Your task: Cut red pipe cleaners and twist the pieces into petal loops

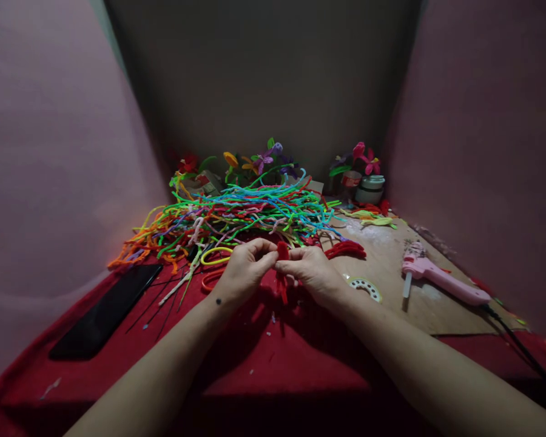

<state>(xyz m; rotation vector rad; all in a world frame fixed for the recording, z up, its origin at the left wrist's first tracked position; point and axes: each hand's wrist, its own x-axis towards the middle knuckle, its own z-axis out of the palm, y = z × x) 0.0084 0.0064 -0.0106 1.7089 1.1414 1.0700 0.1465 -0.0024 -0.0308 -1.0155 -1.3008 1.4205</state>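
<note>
Pinching red pipe cleaner (pixel 283 251)

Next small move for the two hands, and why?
I'd probably steady the red pipe-cleaner piece with the left hand and lower the right hand to gather its tails: both hands appear to pinch it higher up, while the tails hang unheld below.

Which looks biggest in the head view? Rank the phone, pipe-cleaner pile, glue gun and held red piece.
1. Pipe-cleaner pile
2. Phone
3. Glue gun
4. Held red piece, partly hidden
</note>
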